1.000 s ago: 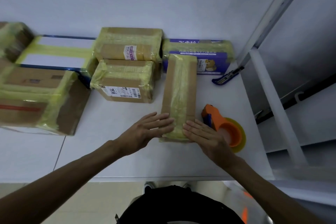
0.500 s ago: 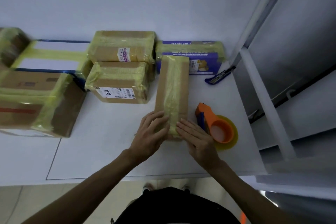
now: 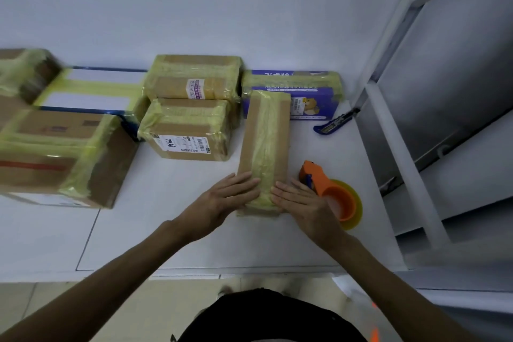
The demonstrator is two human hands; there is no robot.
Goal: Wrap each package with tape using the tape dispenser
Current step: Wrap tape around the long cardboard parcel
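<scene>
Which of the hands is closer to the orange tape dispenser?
Right. The right hand sits just beside the tape dispenser; the left hand is across the long package from it.

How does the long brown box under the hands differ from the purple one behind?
The brown box is plain cardboard; the purple box is printed. The brown box points away from the person; the purple box lies crosswise. Left hand and right hand rest on the brown box, not the purple box. Both wear yellowish tape.

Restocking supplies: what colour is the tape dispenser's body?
Orange; the tape dispenser shows clearly in the head view.
</scene>
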